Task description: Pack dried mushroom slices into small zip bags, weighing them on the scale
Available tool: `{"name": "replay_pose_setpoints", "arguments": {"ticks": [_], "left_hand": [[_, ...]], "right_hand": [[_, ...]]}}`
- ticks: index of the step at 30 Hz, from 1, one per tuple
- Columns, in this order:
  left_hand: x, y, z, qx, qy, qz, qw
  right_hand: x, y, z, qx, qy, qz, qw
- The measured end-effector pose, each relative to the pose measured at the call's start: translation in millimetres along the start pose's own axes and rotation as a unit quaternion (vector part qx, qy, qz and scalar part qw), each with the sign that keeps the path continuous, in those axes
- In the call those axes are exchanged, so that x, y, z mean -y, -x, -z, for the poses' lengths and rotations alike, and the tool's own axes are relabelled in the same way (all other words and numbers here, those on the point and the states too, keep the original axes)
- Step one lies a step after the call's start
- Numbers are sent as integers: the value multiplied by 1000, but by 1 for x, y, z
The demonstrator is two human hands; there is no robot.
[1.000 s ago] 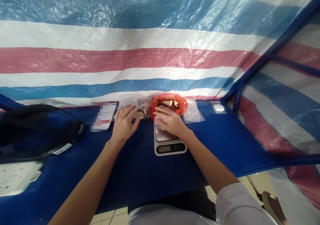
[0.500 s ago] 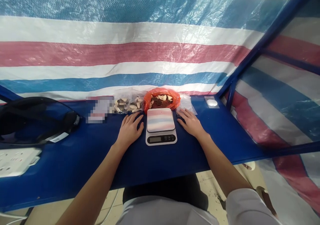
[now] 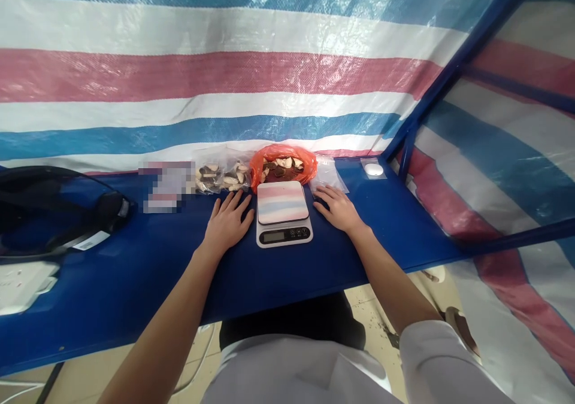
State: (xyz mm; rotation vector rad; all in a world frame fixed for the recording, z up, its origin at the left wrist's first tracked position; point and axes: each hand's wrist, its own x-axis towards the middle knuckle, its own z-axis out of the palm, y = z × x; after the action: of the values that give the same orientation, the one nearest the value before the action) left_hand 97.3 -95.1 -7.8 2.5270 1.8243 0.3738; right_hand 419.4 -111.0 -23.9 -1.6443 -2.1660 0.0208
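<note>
A white digital kitchen scale (image 3: 284, 212) stands between my hands, with nothing on its shiny platform. My left hand (image 3: 228, 219) lies flat on the table to the left of the scale, fingers spread and holding nothing. To the right, my right hand (image 3: 338, 208) also rests flat and open, its fingertips at the lower edge of a clear plastic bag (image 3: 330, 175). Behind the scale sits an open orange plastic bag (image 3: 259, 167) holding dried pieces, dark and cream, that look like sliced mushrooms (image 3: 287, 166). Clear bags of similar pieces (image 3: 222, 175) lie just beyond my left fingers.
On the blue table (image 3: 148, 272) at the left are a black headset-like device (image 3: 58, 212) and a white power strip (image 3: 27, 284). A blurred-out packet (image 3: 167, 185) lies near the bags. A small white oval object (image 3: 374, 169) is at the far right. Striped sheeting (image 3: 202, 75) hangs behind.
The view has shifted slightly, so everything sits a little higher and further left. Both hands stay flat on the table; the left fingers are spread somewhat more.
</note>
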Motion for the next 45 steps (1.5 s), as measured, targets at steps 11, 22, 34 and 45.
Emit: {"name": "replay_pose_setpoints", "arguments": {"ticks": [11,22,34,45], "left_hand": [[-2,-1,1,-20,11,1,1000],[-5,-10,-4,-34,21,-2,999],[-6,-9,-3,-15,3,7,1000],[-1,-9,-8,-45,43,8,998]], "right_hand": [[-1,-1,0,-18,-19,-1,1000],[-17,-35,0,-22,-13,-48,999],[-19,-32,-9,-49,4,-51,997],[-18,-29,-2,-133,-46,-81,987]]}}
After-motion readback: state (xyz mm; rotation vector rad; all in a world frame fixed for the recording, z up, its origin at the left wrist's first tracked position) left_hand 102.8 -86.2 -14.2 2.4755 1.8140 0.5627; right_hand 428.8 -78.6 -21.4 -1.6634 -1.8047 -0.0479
